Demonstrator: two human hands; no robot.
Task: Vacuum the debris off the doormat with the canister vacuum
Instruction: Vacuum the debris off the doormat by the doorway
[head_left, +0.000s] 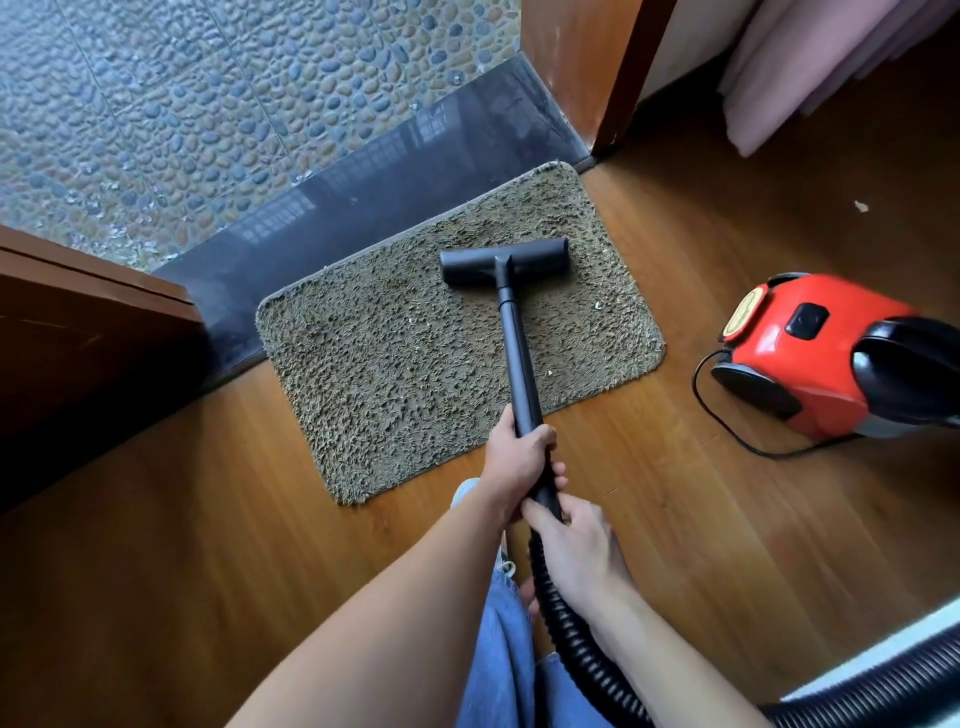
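The brown doormat (395, 364) lies on the wooden floor (182, 519), at 12 o'clock from the person, its far edge against the dark threshold (332, 208). The black floor head (505, 260) rests on the mat's 1 o'clock part, and its wand (519, 358) runs back toward 6 o'clock. The left hand (519, 460) has its fingers wrapped round the wand. Just behind it, the right hand (576, 545) curls round the wand's end, where the ribbed hose (571, 639) begins. A pale fleck of debris (597, 305) sits on the mat at 4 o'clock of the head. The red canister vacuum (810, 358) stands at 3 o'clock of the mat, apart from it, with its cord (727, 434) looping on the floor.
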